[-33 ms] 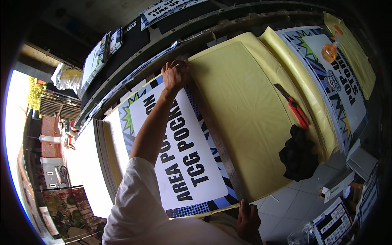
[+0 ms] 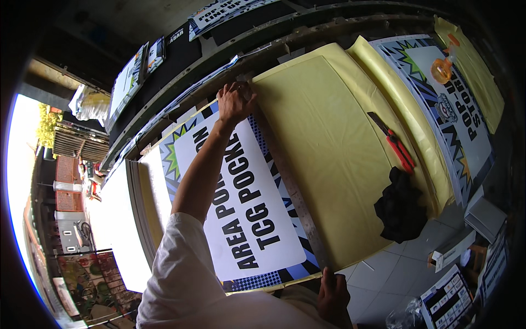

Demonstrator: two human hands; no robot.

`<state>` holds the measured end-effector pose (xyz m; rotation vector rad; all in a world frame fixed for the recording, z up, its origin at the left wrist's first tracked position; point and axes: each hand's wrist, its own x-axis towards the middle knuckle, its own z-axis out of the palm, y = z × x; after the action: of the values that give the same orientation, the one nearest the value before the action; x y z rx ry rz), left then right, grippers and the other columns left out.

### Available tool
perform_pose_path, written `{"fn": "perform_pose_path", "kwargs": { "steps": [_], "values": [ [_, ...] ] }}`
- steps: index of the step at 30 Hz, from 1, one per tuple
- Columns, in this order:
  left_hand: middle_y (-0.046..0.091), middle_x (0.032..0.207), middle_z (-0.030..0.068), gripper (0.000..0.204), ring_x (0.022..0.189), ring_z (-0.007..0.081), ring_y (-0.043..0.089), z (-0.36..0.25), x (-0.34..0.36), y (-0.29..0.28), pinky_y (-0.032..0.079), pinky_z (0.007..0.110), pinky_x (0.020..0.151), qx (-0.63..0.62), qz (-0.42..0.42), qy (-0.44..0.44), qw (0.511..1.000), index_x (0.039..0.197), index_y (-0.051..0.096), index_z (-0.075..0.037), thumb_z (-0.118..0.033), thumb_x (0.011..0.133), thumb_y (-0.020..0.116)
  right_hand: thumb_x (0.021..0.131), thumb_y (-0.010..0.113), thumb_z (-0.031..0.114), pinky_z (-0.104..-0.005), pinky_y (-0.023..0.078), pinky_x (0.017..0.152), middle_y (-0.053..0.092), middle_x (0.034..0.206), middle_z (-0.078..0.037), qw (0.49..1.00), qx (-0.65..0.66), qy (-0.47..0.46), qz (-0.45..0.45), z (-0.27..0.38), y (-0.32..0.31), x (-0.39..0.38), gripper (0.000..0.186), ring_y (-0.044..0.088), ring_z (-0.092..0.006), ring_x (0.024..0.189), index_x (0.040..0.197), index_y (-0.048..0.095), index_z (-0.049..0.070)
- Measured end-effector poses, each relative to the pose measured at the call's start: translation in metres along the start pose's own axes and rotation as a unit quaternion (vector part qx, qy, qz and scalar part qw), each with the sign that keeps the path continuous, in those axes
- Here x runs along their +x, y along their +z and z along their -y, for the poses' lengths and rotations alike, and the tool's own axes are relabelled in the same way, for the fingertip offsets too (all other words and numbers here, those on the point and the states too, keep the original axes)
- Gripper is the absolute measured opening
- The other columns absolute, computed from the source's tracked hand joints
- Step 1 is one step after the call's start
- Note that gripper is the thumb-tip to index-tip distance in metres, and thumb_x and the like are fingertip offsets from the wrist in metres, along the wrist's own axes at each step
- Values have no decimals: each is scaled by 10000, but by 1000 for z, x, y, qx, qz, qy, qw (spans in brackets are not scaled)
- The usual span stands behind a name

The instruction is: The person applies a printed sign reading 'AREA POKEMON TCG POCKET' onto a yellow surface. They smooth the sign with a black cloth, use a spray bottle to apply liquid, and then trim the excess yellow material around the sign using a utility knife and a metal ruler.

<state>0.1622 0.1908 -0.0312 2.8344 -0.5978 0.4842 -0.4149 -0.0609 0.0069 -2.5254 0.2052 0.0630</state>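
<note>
A long, worn metal ruler (image 2: 293, 189) lies across the yellow-covered board, along the right edge of a printed poster sheet (image 2: 274, 219) with bold black lettering. My left hand (image 2: 235, 103) is at the ruler's far end, fingers bent down over it and the thumb toward its right side. At the near end my right hand (image 2: 333, 296) grips the ruler, thumb on top; its lower fingers are in shadow. My left forearm crosses over the poster and hides part of the lettering. To the right, on the yellow sheet (image 2: 323, 137), rests a red utility knife (image 2: 401, 151) with its blade out.
A crumpled black cloth (image 2: 402, 208) lies near the knife. Further right are another printed poster (image 2: 466, 109) and an orange spray bottle (image 2: 441, 70). Stacked white boards (image 2: 118, 219) stand at the left. A dark metal rail (image 2: 181, 85) runs along the far side.
My left forearm and sleeve have shifted slightly to the left. Both hands stay on the ruler, which lies in the same place.
</note>
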Motion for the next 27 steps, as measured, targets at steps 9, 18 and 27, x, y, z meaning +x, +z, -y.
{"fn": "perform_pose_path", "kwargs": {
  "steps": [9, 18, 27],
  "values": [
    [17, 1744, 255, 1784, 1601, 482, 5, -32, 8, -38, 45, 746, 1230, 68, 355, -42, 931, 1655, 19, 47, -931, 398, 824, 972, 695, 100, -449, 547, 636, 582, 1002, -157, 1000, 19, 16, 2, 5, -5, 3, 463, 660, -351, 830, 1426, 605, 102],
    [-8, 1708, 343, 1573, 1597, 478, -81, -38, 10, -37, -6, 657, 1272, 94, 376, -28, 921, 1686, 125, -67, -876, 531, 824, 950, 742, 116, -419, 571, 662, 598, 1012, -147, 1000, 15, 7, -12, 2, -2, 3, 497, 681, -327, 846, 1429, 609, 103],
    [205, 1705, 246, 1444, 1617, 404, 69, 21, 10, -8, 100, 593, 1298, 76, 292, 52, 952, 1675, 154, -98, -767, 611, 866, 958, 743, 140, -399, 582, 640, 608, 1016, -124, 1000, -5, 3, -5, 2, -2, 4, 490, 689, -305, 837, 1431, 614, 125]
  ]
}}
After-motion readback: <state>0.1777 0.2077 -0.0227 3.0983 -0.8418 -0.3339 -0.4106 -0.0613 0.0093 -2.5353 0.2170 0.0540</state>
